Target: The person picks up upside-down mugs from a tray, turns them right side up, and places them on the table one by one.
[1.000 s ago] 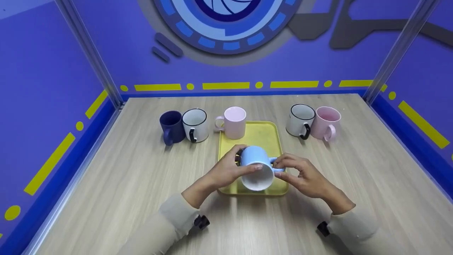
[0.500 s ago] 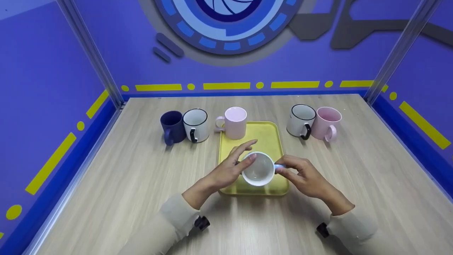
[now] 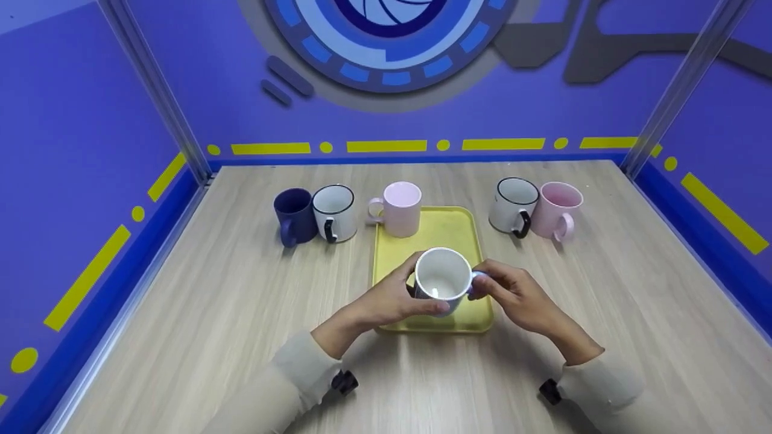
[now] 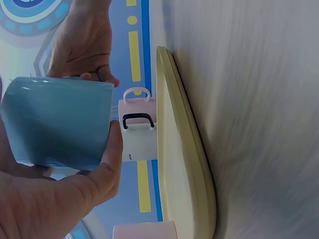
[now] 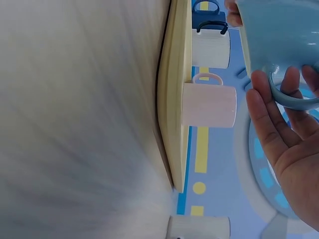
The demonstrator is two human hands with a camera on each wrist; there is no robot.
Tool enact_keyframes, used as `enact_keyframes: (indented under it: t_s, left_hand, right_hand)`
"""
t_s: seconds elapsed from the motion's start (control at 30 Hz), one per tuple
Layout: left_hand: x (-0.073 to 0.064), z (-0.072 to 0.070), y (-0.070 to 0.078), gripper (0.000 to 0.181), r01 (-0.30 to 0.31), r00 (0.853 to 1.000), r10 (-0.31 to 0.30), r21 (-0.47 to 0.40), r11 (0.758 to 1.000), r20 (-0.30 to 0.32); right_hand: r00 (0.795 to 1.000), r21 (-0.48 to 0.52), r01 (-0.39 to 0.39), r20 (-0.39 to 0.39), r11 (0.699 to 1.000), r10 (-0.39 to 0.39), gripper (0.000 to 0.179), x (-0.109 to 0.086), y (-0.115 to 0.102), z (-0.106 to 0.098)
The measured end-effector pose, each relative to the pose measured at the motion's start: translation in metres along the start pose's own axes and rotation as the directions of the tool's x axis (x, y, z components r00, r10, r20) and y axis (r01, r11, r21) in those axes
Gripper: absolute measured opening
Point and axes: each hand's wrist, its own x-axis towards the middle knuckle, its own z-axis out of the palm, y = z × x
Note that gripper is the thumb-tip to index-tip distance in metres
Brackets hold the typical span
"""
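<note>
A light blue mug (image 3: 443,274) with a white inside is held above the yellow tray (image 3: 449,229), its mouth turned up and tilted slightly toward me. My left hand (image 3: 389,298) grips its body from the left, thumb along the near side. From the right, my right hand (image 3: 518,298) pinches the handle (image 5: 294,103); in the right wrist view the fingers pass through the loop. The left wrist view shows a gap between the mug's blue wall (image 4: 60,122) and the tray. A pale pink mug (image 3: 403,214) stands at the tray's far left corner.
To the left on the wooden table (image 3: 241,337), a navy mug (image 3: 295,214) stands against a white mug (image 3: 335,214) with black handle. Another black-handled white mug (image 3: 512,205) and a pink mug (image 3: 556,211) stand at right. Purple panels (image 3: 374,129) enclose the back and sides.
The mug first faced its mouth toward me, then turned upright. My left fingers loosened and spread midway and now wrap the body again. My right hand stays at the handle.
</note>
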Motion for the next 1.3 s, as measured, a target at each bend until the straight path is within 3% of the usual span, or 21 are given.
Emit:
enact_keyframes:
  t_s: [0.17,0.6,0.87,1.03,1.3]
  left_hand:
    - [0.0000,0.0026,-0.0019,0.084,0.034,0.998,-0.032,0.048,0.998,-0.049]
    - [0.0024,0.0054,-0.0022,0.083,0.114,0.991,-0.114,0.006,0.993,-0.064]
    - [0.0040,0.0040,-0.0034,0.083,0.134,0.990,-0.132,0.032,0.990,-0.057]
    - [0.0028,0.0030,-0.0043,0.082,0.128,0.991,-0.126,0.048,0.991,-0.048]
    - [0.0007,-0.0027,-0.0032,0.083,0.112,0.993,-0.110,0.064,0.992,-0.033]
  right_hand:
    - [0.997,0.015,-0.074,0.001,0.997,0.074,0.018,0.0011,0.0013,0.0014]
    - [0.978,0.040,-0.209,0.027,0.977,0.208,0.026,0.0012,-0.0017,0.0028]
    - [0.953,0.158,-0.292,0.132,0.943,0.273,0.032,0.0003,-0.0010,0.0039]
    - [0.947,0.246,-0.308,0.176,0.919,0.270,0.037,0.0001,-0.0005,0.0087]
    - [0.959,0.294,-0.258,0.194,0.920,0.207,0.038,-0.0014,-0.0004,0.0075]
